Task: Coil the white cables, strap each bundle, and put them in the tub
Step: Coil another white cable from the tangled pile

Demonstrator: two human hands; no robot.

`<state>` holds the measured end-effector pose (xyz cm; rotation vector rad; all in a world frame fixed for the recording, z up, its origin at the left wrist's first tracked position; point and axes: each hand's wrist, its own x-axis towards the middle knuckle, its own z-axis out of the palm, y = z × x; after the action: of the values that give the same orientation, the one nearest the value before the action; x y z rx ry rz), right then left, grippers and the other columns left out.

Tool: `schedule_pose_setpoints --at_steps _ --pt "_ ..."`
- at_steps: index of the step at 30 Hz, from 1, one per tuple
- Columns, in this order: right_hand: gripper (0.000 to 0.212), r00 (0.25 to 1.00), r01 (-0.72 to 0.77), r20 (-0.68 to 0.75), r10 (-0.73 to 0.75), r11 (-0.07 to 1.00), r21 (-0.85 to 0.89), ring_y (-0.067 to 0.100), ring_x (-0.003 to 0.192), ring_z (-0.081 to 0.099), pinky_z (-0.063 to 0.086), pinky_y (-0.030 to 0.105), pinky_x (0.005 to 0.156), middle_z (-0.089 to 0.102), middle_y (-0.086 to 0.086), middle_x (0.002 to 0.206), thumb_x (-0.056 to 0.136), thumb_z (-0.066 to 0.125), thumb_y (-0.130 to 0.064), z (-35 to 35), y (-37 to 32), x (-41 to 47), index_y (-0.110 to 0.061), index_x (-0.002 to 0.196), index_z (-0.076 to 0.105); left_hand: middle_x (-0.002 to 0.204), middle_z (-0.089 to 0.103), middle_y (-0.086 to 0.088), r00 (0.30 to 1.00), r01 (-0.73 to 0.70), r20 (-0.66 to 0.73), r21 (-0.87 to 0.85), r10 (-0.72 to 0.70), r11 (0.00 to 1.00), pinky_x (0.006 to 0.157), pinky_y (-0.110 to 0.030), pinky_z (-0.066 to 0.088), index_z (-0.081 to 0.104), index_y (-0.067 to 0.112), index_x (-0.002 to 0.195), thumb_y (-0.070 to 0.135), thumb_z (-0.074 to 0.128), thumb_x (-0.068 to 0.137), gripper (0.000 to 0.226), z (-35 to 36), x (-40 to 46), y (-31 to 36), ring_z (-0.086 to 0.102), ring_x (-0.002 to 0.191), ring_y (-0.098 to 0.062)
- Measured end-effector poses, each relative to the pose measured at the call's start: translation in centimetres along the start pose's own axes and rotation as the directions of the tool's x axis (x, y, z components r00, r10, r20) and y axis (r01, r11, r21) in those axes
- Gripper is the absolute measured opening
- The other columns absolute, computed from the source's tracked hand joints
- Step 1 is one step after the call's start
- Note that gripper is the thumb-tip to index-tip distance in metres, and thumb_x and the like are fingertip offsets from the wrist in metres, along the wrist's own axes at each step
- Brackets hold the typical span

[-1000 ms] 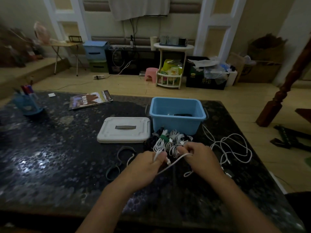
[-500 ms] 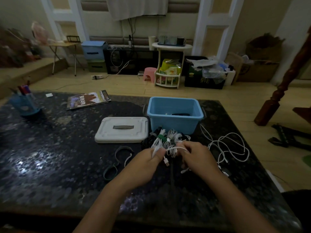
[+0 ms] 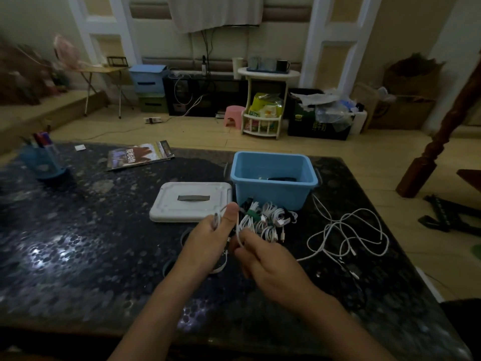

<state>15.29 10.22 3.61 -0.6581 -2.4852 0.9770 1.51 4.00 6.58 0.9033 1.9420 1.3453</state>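
My left hand (image 3: 208, 235) holds loops of a white cable (image 3: 238, 230) under its raised thumb, in front of the lid. My right hand (image 3: 263, 259) pinches the same cable just below and to the right; the cable runs on from it to the right. A pile of strapped white cable bundles (image 3: 268, 220) lies against the front of the light blue tub (image 3: 273, 178), which holds a dark item. A loose tangle of white cable (image 3: 348, 235) sprawls on the table to the right.
The tub's white lid (image 3: 191, 201) lies flat to its left. Dark straps (image 3: 182, 235) lie on the black table (image 3: 78, 243) beneath my hands. A magazine (image 3: 140, 157) and a blue pen holder (image 3: 41, 160) sit at the far left. The table's right edge runs close to the loose cable.
My left hand has lifted with its thumb up and now has cable looped in it. My right hand has dropped lower and nearer, drawing the cable between the hands.
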Motion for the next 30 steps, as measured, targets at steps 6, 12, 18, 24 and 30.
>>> schedule_pose_setpoints --at_steps 6,12,18,24,30 --pt "0.017 0.992 0.107 0.085 -0.095 0.982 -0.156 0.022 0.071 0.057 0.045 0.038 0.065 0.067 0.003 0.086 0.103 0.048 -0.027 1.5 -0.4 -0.6 -0.034 0.118 0.053 0.096 0.073 0.007 0.998 -0.008 0.06 0.027 0.006 1.0 0.079 -0.029 0.053 0.068 0.021 0.103 0.081 0.065 0.067 0.07 0.2 0.7 -1.2 0.068 0.087 -0.003" --pt "0.011 0.989 0.137 0.073 -0.126 0.972 -0.191 0.027 0.076 0.06 0.042 0.038 0.064 0.069 0.004 0.09 0.103 0.046 -0.032 2.6 -0.3 -0.7 -0.037 0.112 0.051 0.077 0.058 0.001 0.999 -0.039 -0.009 0.118 0.041 0.992 0.073 -0.039 0.042 0.055 0.016 0.079 0.039 0.051 0.095 0.028 0.6 0.1 -0.9 0.055 0.077 -0.017" --pt "0.019 0.996 0.086 0.025 -0.082 0.97 -0.229 0.034 0.088 0.06 0.034 0.037 0.067 0.07 0.008 0.098 0.101 0.042 -0.033 2.7 -0.4 -0.6 -0.026 0.106 0.059 0.07 0.056 0.0 0.998 -0.059 0.002 0.246 0.06 0.967 0.06 -0.035 0.037 0.053 0.015 0.074 0.032 0.051 0.091 0.025 0.8 0.1 -0.5 0.051 0.066 -0.016" --pt "0.023 0.999 0.049 0.036 -0.041 0.969 -0.242 0.029 0.089 0.063 0.036 0.034 0.066 0.071 0.006 0.097 0.097 0.046 -0.037 3.3 -0.2 -0.6 -0.022 0.099 0.064 0.074 0.059 0.002 0.997 -0.079 -0.003 0.257 0.083 0.963 0.066 -0.033 0.04 0.065 0.016 0.087 0.038 0.045 0.101 0.033 0.8 0.3 -1.0 0.055 0.07 -0.011" --pt "0.018 0.976 -0.051 0.196 0.1 0.968 -0.245 0.019 0.097 0.059 0.047 0.034 0.082 0.06 0.0 0.103 0.095 0.06 -0.039 4.4 0.4 -0.7 -0.022 0.099 0.066 0.052 0.041 -0.005 0.999 -0.047 -0.021 -0.232 0.043 0.972 0.05 -0.03 0.035 0.05 0.013 0.069 0.052 0.036 0.102 0.053 1.0 -0.1 -0.2 0.041 0.048 -0.02"
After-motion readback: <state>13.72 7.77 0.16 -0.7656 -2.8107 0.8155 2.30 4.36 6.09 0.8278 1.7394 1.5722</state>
